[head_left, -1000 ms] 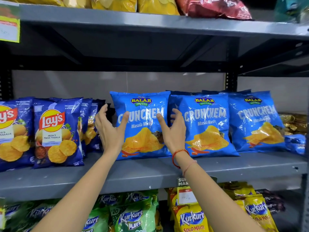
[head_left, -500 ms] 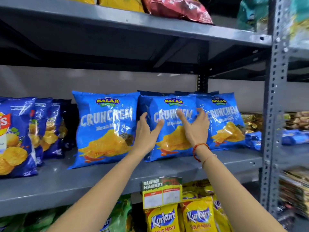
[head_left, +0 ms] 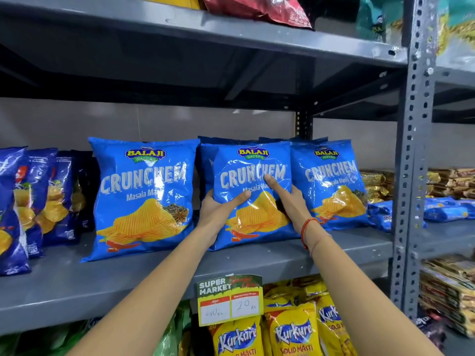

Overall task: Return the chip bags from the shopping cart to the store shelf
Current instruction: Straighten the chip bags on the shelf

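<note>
Three blue Crunchem chip bags stand upright on the grey middle shelf (head_left: 77, 283). My left hand (head_left: 218, 210) grips the left edge of the middle Crunchem bag (head_left: 253, 160), thumb across its front. My right hand (head_left: 289, 199) holds the same bag's right side, one finger stretched over the printed name. The left Crunchem bag (head_left: 144, 191) stands free a little apart. The right Crunchem bag (head_left: 331, 181) stands just behind my right hand. More blue bags sit hidden behind the middle one. No shopping cart is in view.
Dark blue Lay's bags (head_left: 33, 201) crowd the shelf's left end. A perforated grey upright post (head_left: 411, 150) bounds the shelf on the right, with gold packets (head_left: 377, 183) beyond. Yellow Kurkure bags (head_left: 293, 330) and a price tag (head_left: 230, 299) sit below. The upper shelf (head_left: 231, 34) overhangs.
My view has shifted right. Both hands left the left Crunchem bag, moved to the middle bag and have closed around its two sides.
</note>
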`<state>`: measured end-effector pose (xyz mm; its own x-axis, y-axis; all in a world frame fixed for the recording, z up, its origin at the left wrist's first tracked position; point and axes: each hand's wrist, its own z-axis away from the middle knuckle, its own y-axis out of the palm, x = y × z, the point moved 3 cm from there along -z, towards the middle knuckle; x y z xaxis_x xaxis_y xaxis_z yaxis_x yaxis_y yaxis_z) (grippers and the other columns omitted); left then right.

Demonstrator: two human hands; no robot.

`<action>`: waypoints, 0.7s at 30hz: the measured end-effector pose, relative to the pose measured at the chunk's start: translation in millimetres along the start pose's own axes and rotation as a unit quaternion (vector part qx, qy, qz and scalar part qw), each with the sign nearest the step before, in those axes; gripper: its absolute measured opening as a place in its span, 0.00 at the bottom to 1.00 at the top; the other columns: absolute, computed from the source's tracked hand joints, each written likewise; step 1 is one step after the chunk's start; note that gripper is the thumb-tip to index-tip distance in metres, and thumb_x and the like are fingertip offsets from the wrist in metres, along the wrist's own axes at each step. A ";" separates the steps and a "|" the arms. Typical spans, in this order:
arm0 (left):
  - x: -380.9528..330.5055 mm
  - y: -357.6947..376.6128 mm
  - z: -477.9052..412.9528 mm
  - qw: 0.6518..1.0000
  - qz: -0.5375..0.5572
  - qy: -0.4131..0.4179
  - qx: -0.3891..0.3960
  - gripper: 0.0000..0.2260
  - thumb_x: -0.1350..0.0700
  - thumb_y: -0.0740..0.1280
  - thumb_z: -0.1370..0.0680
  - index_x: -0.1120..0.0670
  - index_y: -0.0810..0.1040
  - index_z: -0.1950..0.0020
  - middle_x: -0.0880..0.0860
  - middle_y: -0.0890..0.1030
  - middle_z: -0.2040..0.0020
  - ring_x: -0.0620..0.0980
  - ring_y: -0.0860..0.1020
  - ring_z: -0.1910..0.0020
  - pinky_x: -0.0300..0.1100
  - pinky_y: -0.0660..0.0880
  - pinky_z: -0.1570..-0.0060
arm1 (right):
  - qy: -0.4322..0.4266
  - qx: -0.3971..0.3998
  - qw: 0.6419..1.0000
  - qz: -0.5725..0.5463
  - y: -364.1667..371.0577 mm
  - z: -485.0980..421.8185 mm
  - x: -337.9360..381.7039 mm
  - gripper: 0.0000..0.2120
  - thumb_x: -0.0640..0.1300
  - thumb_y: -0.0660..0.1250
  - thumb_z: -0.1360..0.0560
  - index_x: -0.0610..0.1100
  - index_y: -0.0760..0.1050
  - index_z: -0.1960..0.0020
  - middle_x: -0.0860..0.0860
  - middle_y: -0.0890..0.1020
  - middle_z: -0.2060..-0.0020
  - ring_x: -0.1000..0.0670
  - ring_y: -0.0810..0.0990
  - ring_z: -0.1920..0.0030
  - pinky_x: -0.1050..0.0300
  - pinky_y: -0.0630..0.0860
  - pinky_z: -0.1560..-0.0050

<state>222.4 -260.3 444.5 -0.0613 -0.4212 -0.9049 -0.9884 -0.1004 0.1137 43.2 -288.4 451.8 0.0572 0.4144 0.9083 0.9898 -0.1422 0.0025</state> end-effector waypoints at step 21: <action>2.7 -2.4 1.2 0.998 -0.045 0.035 -0.031 0.28 0.49 0.78 0.37 0.53 0.74 0.40 0.52 0.81 0.45 0.48 0.80 0.48 0.45 0.77 0.49 | -0.048 -0.019 0.997 -0.060 0.5 -3.2 -6.7 0.39 0.66 0.75 0.41 0.44 0.76 0.38 0.48 0.83 0.43 0.48 0.81 0.42 0.45 0.75 0.37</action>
<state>224.4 -260.2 441.3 0.0402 -0.4695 -0.8820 -0.9790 -0.1952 0.0593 42.9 -294.1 447.0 -0.0477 0.5152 0.8557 0.9846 -0.1199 0.1270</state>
